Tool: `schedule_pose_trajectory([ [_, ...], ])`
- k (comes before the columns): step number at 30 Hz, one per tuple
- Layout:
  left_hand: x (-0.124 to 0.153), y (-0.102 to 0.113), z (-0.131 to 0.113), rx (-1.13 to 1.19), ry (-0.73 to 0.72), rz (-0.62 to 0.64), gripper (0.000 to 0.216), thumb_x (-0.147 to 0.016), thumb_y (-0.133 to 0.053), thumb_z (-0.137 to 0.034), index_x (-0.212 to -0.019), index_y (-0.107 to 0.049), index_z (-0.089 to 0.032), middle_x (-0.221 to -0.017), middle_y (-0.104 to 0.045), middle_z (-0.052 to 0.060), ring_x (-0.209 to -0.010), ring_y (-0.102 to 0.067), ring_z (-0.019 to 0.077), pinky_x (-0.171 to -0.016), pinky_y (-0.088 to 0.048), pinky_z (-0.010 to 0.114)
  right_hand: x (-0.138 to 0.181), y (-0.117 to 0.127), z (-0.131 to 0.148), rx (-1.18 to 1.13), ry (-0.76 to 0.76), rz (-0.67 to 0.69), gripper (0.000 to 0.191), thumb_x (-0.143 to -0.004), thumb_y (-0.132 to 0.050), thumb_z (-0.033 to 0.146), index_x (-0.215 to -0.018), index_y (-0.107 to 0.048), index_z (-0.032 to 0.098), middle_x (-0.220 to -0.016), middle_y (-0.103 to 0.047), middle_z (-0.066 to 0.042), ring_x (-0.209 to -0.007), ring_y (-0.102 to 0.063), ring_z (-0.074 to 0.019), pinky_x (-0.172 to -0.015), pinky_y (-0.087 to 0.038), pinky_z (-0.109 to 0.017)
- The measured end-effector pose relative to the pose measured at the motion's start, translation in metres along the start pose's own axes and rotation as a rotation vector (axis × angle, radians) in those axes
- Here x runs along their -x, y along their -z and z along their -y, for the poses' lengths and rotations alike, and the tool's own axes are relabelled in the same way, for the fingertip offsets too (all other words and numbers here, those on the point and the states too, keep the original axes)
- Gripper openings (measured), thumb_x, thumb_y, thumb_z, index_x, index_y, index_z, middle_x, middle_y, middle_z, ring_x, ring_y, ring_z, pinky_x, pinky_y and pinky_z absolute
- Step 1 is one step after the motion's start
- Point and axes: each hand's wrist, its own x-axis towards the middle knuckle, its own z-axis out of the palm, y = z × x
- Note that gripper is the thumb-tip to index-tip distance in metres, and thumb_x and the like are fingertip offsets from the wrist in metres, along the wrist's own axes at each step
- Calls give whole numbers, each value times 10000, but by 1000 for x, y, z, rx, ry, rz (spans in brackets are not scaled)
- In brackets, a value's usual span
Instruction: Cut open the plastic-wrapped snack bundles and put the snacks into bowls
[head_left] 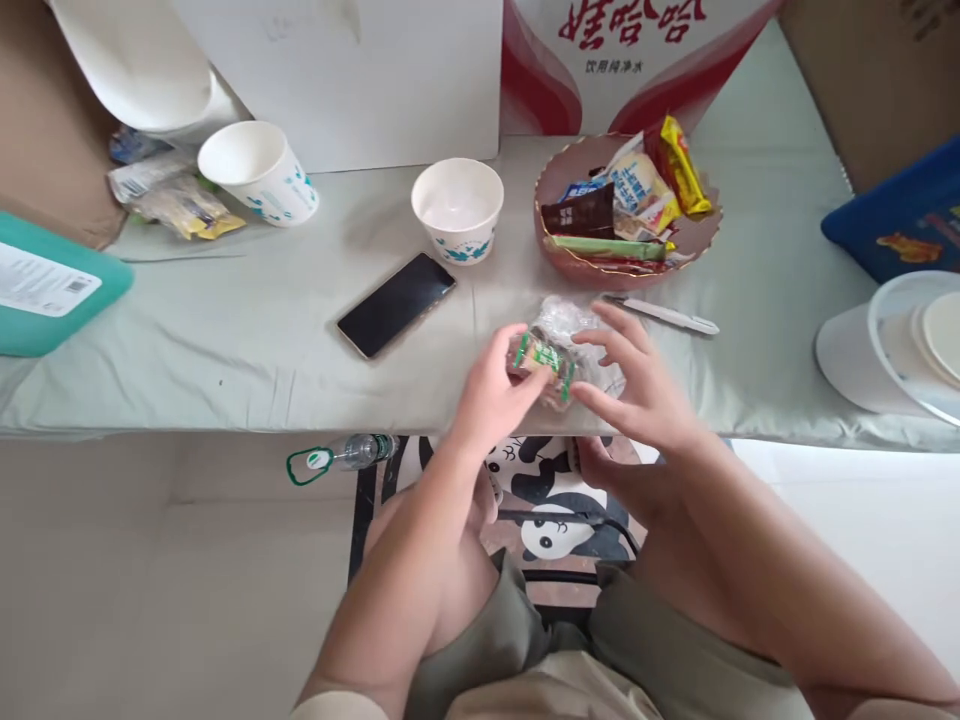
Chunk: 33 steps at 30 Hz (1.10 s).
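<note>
Near the table's front edge, my left hand [501, 385] is closed on a small snack packet [545, 358] with a clear and green wrapper, thumb across its front. My right hand [634, 380] is beside the packet with its fingers spread and bent, holding nothing that I can see. Crumpled clear plastic [570, 322] lies just behind the packet, between the two hands. A pink bowl [559, 262] of several wrapped snacks stands behind the hands. Between that bowl and my right hand lies a white utility knife [667, 314].
A phone [397, 304] lies left of my hands, with a white paper bowl [457, 212] behind it. Further left stands a paper cup [259, 172] by loose wrappers [180, 195]. A white bucket [855, 340] stands at the right. Boxes line the back; a bottle [360, 452] lies on the floor.
</note>
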Motion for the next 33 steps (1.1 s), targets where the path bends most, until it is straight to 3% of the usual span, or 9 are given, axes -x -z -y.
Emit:
schedule_pose_trajectory([
  [2, -7, -2, 3, 58, 9, -82, 466, -756, -782, -169, -1201, -657, -236, -1197, -738, 71, -1074, -720, 254, -994, -568, 411, 2, 17, -20, 65, -21, -88, 321, -937, -574, 441, -1214, -673, 310, -1476, -601, -149, -1409, -580, -366, -1128, -508, -612],
  [5, -15, 1, 3, 328, 40, -189, 548, -633, -816, -133, -1138, -651, -268, -1110, -732, 43, -959, -726, 226, -848, -597, 355, 0, 31, -51, 296, -169, -226, 406, -927, -553, 352, -1313, -656, 281, -1455, -625, -181, -1406, -565, -407, -1144, -448, -661],
  [8, -21, 8, -2, 551, 79, -212, 558, -574, -849, -167, -1081, -655, -296, -1016, -741, 36, -893, -719, 235, -754, -606, 366, -5, 35, -71, 394, -289, -140, 424, -943, -536, 378, -1325, -654, 238, -1435, -644, -207, -1336, -591, -445, -1085, -457, -672],
  [13, -20, 14, -11, 606, 154, -230, 418, -625, -862, -360, -1011, -712, -308, -1197, -757, 61, -1154, -703, 316, -822, -622, 440, -4, 45, -73, 382, -353, -101, 245, -938, -477, 363, -1059, -658, 251, -1115, -739, -183, -1088, -657, -417, -927, -504, -597],
  [17, -5, 1, -14, 611, 227, -59, 380, -810, -749, -480, -1153, -693, -325, -1327, -719, 71, -1341, -635, 352, -986, -581, 586, 20, 53, -45, 86, -301, -141, 128, -909, -563, 372, -1016, -584, 305, -919, -709, -87, -811, -656, -299, -762, -527, -477],
  [20, 10, -13, -13, 694, 279, 87, 489, -863, -665, -595, -1267, -658, -320, -1355, -696, 114, -1320, -643, 402, -966, -569, 657, 45, 50, -15, -356, -301, -49, 123, -974, -580, 397, -1040, -550, 297, -773, -641, -8, -593, -557, -197, -580, -460, -376],
  [24, 24, -25, -6, 798, 271, 155, 641, -717, -796, -648, -1228, -657, -288, -1200, -732, 120, -1171, -717, 361, -930, -611, 534, 61, 34, 13, -901, -387, 163, 192, -1030, -560, 451, -1089, -545, 268, -678, -574, 61, -476, -454, -113, -458, -387, -281],
  [28, 28, -33, 3, 904, 200, 197, 600, -669, -897, -416, -1197, -660, -258, -948, -731, 38, -907, -765, 245, -831, -633, 379, 59, 18, 26, -1013, -508, 262, 254, -1016, -555, 449, -954, -607, 208, -588, -494, 80, -429, -378, -66, -390, -311, -225],
  [33, 25, -41, 5, 945, 97, 74, 468, -922, -741, -476, -1344, -623, -312, -1197, -731, 43, -1112, -768, 273, -841, -651, 354, 50, 12, 39, -987, -580, 313, 244, -985, -578, 412, -898, -623, 188, -592, -526, 69, -419, -425, -52, -371, -333, -199],
])
